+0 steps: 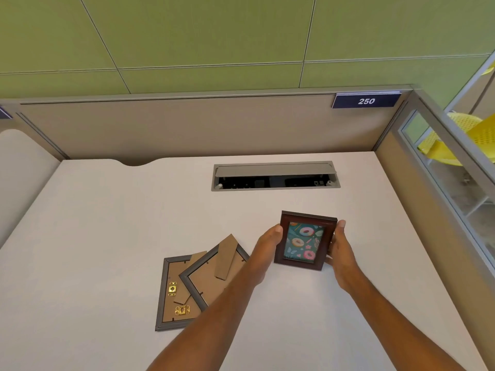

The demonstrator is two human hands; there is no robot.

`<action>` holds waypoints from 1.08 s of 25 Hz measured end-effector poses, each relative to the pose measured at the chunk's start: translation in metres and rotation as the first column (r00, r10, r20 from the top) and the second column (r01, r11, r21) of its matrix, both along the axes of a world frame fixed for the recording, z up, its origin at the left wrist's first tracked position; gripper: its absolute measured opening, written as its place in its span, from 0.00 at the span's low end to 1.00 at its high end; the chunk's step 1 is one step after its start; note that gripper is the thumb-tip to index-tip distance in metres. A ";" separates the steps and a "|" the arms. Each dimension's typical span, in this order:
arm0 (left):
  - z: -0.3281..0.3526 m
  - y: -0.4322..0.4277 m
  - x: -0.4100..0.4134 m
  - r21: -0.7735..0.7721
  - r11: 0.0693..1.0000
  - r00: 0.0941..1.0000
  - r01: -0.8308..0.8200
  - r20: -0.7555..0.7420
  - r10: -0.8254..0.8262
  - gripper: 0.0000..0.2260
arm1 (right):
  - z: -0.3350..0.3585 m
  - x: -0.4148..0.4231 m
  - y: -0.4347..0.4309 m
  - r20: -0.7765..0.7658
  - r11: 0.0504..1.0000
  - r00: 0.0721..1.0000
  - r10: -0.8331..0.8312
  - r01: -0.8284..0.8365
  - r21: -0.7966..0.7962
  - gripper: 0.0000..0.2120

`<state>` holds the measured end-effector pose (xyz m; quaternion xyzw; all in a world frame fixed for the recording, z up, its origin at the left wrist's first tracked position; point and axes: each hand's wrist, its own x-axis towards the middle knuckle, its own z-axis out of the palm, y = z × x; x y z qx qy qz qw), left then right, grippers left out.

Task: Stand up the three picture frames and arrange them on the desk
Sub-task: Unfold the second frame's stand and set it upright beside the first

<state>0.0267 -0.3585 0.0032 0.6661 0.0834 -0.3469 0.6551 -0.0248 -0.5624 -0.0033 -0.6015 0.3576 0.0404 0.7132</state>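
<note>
Now | left hand (267,243) and right hand (338,246) pinch dark-brown wooden doughnut-picture frame (305,241) between them by side edges | likely light, rigid, glazing fragile.

Office cubicle: partition panels (187,129), numbered plate (366,100), desk (107,223).

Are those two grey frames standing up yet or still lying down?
Lying down. Both grey frames rest face-down on the desk, cardboard backs up, one overlapping the other.
</note>
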 end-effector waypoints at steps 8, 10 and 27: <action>0.003 0.060 -0.013 0.037 0.956 0.953 -0.290 0.101 0.285 0.17 | -0.020 -0.060 0.031 0.004 0.884 0.918 -0.397 0.384 -0.266 0.27; 0.007 0.085 -0.015 0.052 0.938 0.931 -0.344 0.150 0.333 0.14 | -0.020 -0.071 0.054 -0.036 0.933 0.948 -0.315 0.303 -0.197 0.23; -0.005 0.213 -0.031 0.536 0.781 0.944 -0.322 0.248 0.219 0.24 | -0.039 -0.075 0.223 -0.209 0.955 0.970 0.126 -0.062 0.289 0.21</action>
